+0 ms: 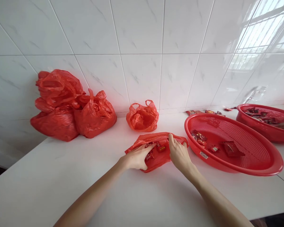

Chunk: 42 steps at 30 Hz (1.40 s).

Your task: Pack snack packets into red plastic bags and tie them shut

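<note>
A small red plastic bag [157, 138] lies on the white counter in front of me, its mouth held apart and several small red packets [161, 148] showing inside. My left hand [138, 156] reaches into the bag's left side, fingers curled around packets there. My right hand [178, 153] pinches the bag's right rim, holding it up. A red mesh basket [262, 168] with a few packets in it sits just right of my right hand.
Another small red bag [143, 117] stands open behind. Three stuffed red bags [68, 107] are piled against the tiled wall at the left. A second red basket [269, 132] with packets is at far right. Loose packets [204, 112] lie by the wall.
</note>
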### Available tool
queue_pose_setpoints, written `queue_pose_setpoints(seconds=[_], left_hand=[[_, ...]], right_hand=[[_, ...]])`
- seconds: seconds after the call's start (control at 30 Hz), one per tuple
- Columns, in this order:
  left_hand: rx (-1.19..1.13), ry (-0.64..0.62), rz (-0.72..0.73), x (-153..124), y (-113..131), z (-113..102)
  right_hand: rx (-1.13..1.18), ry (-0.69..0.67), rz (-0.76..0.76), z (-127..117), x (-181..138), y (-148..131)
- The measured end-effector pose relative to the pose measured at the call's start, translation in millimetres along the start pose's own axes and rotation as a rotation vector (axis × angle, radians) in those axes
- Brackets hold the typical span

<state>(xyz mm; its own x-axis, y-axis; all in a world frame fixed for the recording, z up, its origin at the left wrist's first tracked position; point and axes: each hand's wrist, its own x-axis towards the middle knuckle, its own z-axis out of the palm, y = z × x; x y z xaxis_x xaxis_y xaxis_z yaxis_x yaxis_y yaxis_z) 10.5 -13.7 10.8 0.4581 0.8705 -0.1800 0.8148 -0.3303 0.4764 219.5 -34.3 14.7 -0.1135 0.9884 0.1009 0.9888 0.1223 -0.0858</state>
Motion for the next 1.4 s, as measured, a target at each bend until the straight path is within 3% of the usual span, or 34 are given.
queue_pose_setpoints(seconds=[0.13, 0.33, 0.83, 1.03, 1.27, 1.4], left_hand=[[0.001, -0.051, 0.069, -7.1, 10.5, -6.5], [-0.121, 0.068, 0.128, -3.9, 23.6, -10.2], [0.138, -0.045, -0.070, -3.8, 25.0, -2.8], [0.173, -0.026, -0.072, -2.0, 20.1, -1.9], [0.231, 0.084, -0.035, 3.4, 17.6, -5.1], [0.193, 0.003, -0.040, 5.2, 16.5, -4.2]], right_hand=[[0.110, 0.006, -0.049, -1.2, -4.6, -5.2], [0.296, -0.069, -0.177, 10.4, -10.5, -13.1], [0.148, -0.177, -0.146, 16.6, -6.3, -8.9], [0.162, -0.188, -0.172, 16.0, -7.0, -8.3], [0.153, -0.172, -0.204, 16.8, -6.7, -6.2], [0.132, -0.192, -0.187, 17.6, -6.6, -5.3]])
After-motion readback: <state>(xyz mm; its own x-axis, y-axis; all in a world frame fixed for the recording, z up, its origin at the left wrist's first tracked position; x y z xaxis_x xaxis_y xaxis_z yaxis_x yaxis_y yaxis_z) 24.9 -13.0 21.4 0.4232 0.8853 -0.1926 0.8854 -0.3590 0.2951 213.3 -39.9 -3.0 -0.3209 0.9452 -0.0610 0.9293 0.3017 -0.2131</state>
